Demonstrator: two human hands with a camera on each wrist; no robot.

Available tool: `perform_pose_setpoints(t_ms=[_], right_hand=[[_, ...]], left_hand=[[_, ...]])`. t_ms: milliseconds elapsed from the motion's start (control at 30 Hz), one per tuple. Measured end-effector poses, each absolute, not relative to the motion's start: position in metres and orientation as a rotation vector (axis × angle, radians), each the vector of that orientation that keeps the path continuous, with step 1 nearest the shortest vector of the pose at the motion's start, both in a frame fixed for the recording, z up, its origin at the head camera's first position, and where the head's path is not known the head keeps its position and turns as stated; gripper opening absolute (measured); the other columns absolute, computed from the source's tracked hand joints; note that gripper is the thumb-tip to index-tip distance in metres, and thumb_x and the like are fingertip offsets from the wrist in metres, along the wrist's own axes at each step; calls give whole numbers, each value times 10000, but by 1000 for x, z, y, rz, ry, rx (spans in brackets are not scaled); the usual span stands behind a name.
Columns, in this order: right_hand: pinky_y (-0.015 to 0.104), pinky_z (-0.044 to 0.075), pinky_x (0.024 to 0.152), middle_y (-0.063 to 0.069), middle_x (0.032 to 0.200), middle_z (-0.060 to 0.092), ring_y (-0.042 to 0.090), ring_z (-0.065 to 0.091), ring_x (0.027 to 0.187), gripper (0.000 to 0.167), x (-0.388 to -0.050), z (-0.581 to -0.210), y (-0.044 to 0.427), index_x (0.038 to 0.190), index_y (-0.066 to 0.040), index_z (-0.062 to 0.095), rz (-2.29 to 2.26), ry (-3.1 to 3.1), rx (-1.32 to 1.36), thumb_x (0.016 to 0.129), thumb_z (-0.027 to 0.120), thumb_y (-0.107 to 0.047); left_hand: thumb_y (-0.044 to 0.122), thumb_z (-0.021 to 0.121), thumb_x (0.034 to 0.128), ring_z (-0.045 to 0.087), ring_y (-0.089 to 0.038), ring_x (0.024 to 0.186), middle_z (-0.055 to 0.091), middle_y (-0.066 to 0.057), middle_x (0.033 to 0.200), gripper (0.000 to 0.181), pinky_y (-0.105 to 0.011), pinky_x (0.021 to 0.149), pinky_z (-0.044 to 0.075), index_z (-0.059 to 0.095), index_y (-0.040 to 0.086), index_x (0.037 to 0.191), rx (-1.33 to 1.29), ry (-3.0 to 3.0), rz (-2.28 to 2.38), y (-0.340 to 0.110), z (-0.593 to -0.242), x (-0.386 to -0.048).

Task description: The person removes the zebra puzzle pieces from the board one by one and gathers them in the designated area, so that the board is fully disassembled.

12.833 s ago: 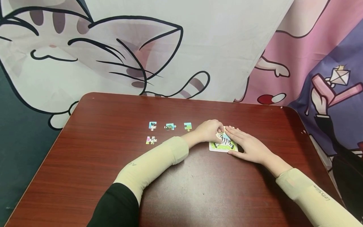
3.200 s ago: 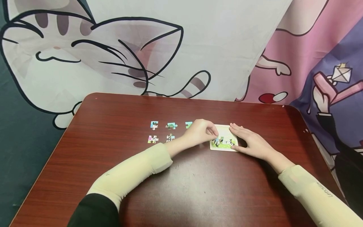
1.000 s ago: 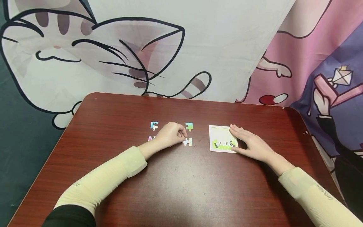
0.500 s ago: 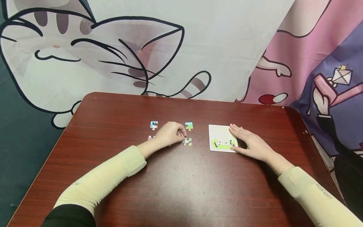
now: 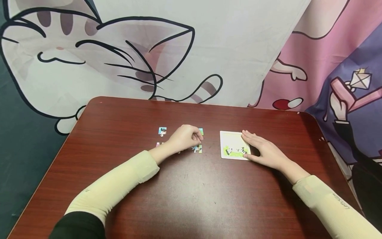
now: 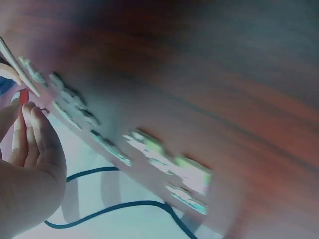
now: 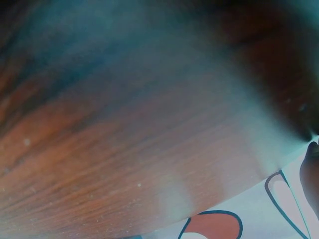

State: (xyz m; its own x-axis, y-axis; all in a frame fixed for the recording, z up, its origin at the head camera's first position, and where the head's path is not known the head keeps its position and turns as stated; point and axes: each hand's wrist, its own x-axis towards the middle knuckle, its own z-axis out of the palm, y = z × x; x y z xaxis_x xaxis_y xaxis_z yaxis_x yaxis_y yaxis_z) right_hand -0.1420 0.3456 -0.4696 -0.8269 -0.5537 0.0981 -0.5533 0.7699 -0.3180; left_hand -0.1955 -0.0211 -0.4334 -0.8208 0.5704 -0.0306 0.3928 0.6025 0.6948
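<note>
My left hand point(image 5: 185, 136) hovers over small jigsaw pieces, its fingers loosely bent and no piece visible between them. Just below its fingertips lies a blue-and-green piece point(image 5: 198, 149); a green-and-blue piece point(image 5: 201, 131) is partly covered behind them. My right hand point(image 5: 264, 151) rests at the right side of a square puzzle board point(image 5: 232, 141), fingers on the upper right edge and thumb lower down. Zebra-legs-on-grass pieces point(image 5: 235, 151) fill the board's lower part, while its upper part is bare. The left wrist view shows the left hand point(image 6: 35, 159) with fingers together.
Farther left lie a blue piece with a white-and-black print point(image 5: 162, 131) and a pink-and-white piece point(image 5: 159, 144), partly hidden by the left arm. Several blurred pieces point(image 6: 192, 174) stand in the left wrist view. A cartoon curtain point(image 5: 238, 59) hangs behind the wooden table point(image 5: 191, 199).
Pieces have left the board's upper part and now lie on the table. Over the last half second my left hand has lifted slightly rightward from the lower right piece. My right hand has stayed.
</note>
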Motion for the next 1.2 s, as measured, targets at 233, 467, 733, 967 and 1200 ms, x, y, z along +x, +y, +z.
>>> perform_pose_setpoints(t_ms=[233, 467, 733, 967, 1200], right_hand=[[231, 182, 1325, 174, 1660, 455, 375, 449, 1532, 819, -142, -470, 346, 1593, -60, 469, -531, 2954, -920, 912, 833, -334], [205, 162, 1321, 166, 1666, 449, 336, 430, 1552, 825, -142, -471, 347, 1598, -70, 464, -525, 2948, -905, 914, 829, -351], [208, 176, 1319, 168, 1660, 457, 329, 435, 1550, 821, -142, -471, 347, 1591, -61, 473, -525, 2955, -924, 911, 834, -347], [211, 178, 1320, 171, 1655, 464, 331, 440, 1546, 815, -142, -470, 347, 1584, -52, 480, -531, 2960, -934, 907, 838, -331], [212, 180, 1319, 166, 1653, 469, 345, 458, 1532, 813, -142, -470, 346, 1587, -61, 480, -548, 2962, -931, 908, 833, -336]], left_hand=[[41, 804, 897, 726, -115, 788, 800, -44, 884, 82, -172, 751, 564, 801, 51, 979, 837, 2542, 1057, 5, -429, -194], [51, 820, 893, 716, -110, 798, 799, -51, 904, 87, -136, 725, 528, 795, 56, 975, 875, 2505, 1014, 31, -430, -192], [72, 806, 914, 713, -97, 833, 797, -37, 942, 97, -136, 738, 519, 792, 69, 1010, 913, 2500, 959, 55, -433, -189], [101, 837, 899, 682, -61, 827, 790, -15, 951, 147, -140, 748, 503, 791, 88, 1038, 928, 2517, 880, 68, -436, -190], [140, 857, 883, 619, -27, 808, 773, 17, 953, 188, -133, 738, 466, 791, 111, 1057, 914, 2532, 825, 76, -441, -189]])
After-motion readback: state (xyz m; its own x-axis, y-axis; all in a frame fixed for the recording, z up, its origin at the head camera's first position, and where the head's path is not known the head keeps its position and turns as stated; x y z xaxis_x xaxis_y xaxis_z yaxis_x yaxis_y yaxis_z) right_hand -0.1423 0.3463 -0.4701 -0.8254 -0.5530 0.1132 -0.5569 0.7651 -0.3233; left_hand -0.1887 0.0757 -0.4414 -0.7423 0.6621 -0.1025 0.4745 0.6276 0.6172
